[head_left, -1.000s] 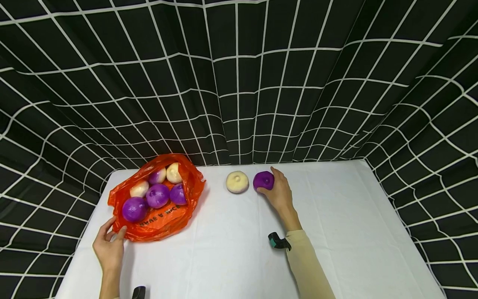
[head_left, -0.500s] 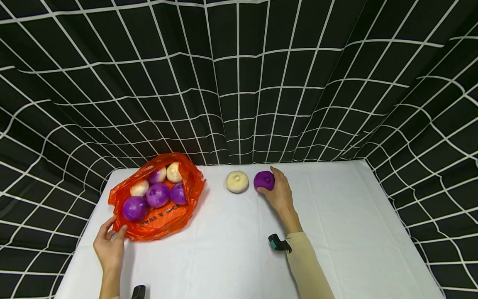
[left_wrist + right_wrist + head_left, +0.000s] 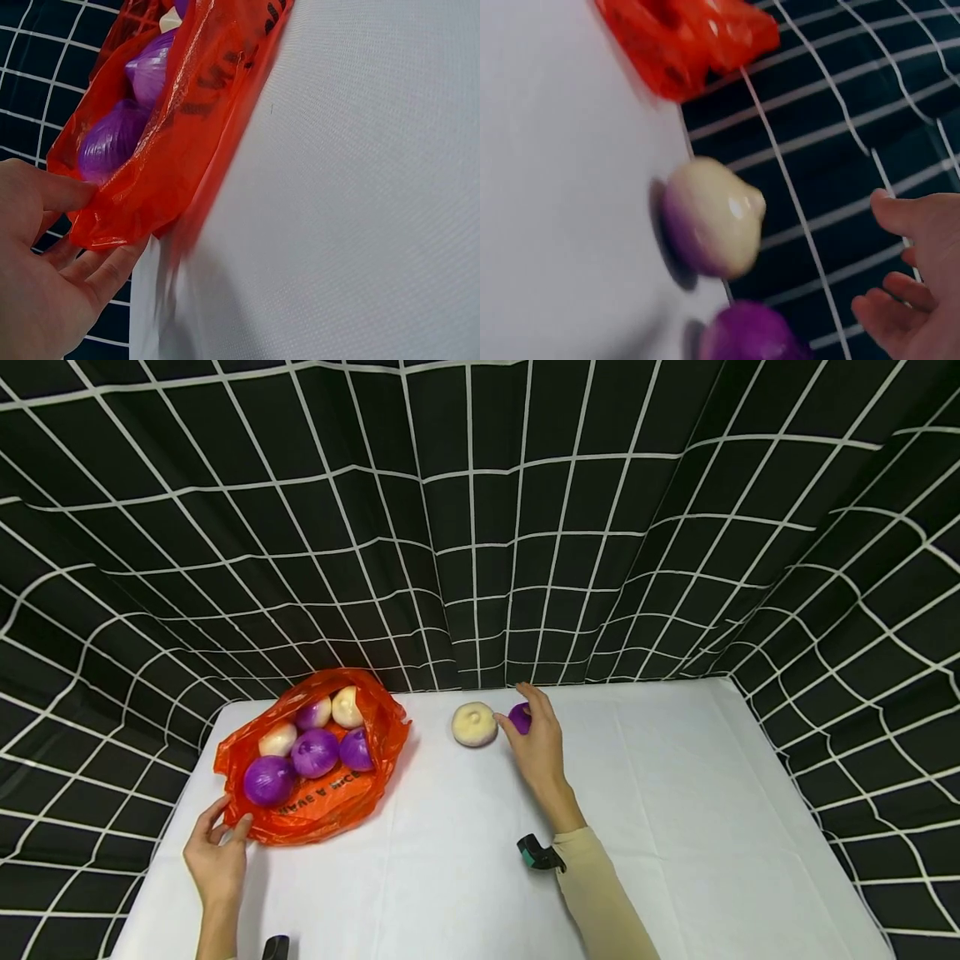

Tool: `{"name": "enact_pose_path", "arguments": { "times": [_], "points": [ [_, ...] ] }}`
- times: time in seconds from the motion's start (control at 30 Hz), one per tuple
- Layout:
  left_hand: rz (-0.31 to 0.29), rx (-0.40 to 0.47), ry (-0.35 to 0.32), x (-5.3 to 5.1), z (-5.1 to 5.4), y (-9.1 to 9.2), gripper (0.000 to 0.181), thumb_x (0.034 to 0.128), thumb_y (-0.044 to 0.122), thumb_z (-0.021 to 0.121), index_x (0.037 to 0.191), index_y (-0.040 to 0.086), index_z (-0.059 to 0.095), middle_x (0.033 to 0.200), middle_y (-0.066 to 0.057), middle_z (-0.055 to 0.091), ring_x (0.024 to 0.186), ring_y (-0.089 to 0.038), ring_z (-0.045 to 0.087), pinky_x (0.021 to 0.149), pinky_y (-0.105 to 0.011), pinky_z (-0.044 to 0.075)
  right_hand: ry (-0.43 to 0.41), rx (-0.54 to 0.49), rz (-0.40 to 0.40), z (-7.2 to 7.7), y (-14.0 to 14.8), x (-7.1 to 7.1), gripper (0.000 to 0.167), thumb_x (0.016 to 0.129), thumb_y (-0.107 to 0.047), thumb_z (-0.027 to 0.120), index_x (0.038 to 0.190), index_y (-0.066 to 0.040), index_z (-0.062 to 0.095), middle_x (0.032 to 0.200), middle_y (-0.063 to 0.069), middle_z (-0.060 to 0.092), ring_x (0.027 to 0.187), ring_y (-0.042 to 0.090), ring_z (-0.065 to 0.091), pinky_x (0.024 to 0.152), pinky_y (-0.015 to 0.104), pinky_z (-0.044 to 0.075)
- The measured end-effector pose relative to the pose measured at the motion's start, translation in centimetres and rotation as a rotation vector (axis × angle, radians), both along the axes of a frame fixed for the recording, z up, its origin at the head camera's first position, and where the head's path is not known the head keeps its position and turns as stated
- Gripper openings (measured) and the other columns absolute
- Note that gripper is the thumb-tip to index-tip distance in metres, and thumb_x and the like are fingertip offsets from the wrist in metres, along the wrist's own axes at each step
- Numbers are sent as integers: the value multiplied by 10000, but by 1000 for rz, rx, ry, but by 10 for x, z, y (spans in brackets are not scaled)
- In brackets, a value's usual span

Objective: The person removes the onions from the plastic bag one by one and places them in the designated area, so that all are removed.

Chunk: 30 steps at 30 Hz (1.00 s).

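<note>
in the head view, the bag of onions is held at its near left edge by the left hand, and the purple onion, just right of the pale onion on the table's far side, is partly hidden by the right hand. in the left wrist view, the bag is pinched between the fingers. in the right wrist view, the fingers are released.

Head view: above my counter, facing forward and down, grid curtain behind. Left wrist view sits close in on my left fingers and the red bag. Right wrist view is rolled sideways, looking past my right fingers at the pale-topped onion; bag's at the top, shared by all three.
</note>
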<state>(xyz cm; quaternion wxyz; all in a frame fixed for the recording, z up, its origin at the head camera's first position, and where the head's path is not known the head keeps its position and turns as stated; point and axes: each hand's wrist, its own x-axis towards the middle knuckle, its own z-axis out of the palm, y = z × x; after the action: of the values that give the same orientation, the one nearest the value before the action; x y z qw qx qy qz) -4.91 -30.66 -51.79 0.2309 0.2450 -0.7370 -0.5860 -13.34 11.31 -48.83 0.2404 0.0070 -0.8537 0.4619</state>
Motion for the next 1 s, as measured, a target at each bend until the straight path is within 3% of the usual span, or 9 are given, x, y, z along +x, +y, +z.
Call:
{"name": "enact_pose_path", "arguments": {
  "times": [0.23,0.47,0.63,0.77,0.9,1.0],
  "points": [
    [-3,-13,2,-3,-4,-2,463,833,-165,634,1281,-61,584,1083,172,544,673,37,521,524,-46,454,7,14,122,-6,-49,6,461,822,-138,792,1226,8,625,1313,144,575,1178,295,583,977,342,500],
    [6,-64,-33,-3,-3,0,455,841,-148,638,1286,-72,576,1084,210,524,674,52,523,529,-40,442,19,-30,346,-2,-106,12,283,881,-20,702,1156,28,658,1184,136,650,1000,269,664,873,321,556],
    [-2,-16,-18,-1,-2,0,459,840,-155,630,1289,-77,570,1109,183,535,672,43,531,525,-48,450,48,65,452,3,-141,19,230,950,-41,616,1164,20,672,1196,103,651,1106,210,639,987,250,483],
    [0,-20,-12,0,-4,-1,458,842,-153,632,1288,-59,580,1142,155,544,675,42,529,535,-45,452,72,166,504,2,-160,22,230,970,-32,574,1172,23,670,1198,95,650,1154,177,615,1021,196,432],
    [4,-52,-13,0,-4,-2,450,843,-146,636,1280,-44,593,1144,152,552,664,40,521,531,-42,444,-6,205,507,0,-171,21,254,975,-55,575,1193,46,657,1218,120,643,1160,193,616,1023,204,433],
    [3,-50,-10,0,-6,-3,447,846,-142,634,1278,-34,598,1137,161,555,661,42,519,522,-43,438,-78,220,465,-2,-172,21,284,967,-81,597,1207,63,645,1245,141,629,1162,219,616,1019,234,448]
  ]
}}
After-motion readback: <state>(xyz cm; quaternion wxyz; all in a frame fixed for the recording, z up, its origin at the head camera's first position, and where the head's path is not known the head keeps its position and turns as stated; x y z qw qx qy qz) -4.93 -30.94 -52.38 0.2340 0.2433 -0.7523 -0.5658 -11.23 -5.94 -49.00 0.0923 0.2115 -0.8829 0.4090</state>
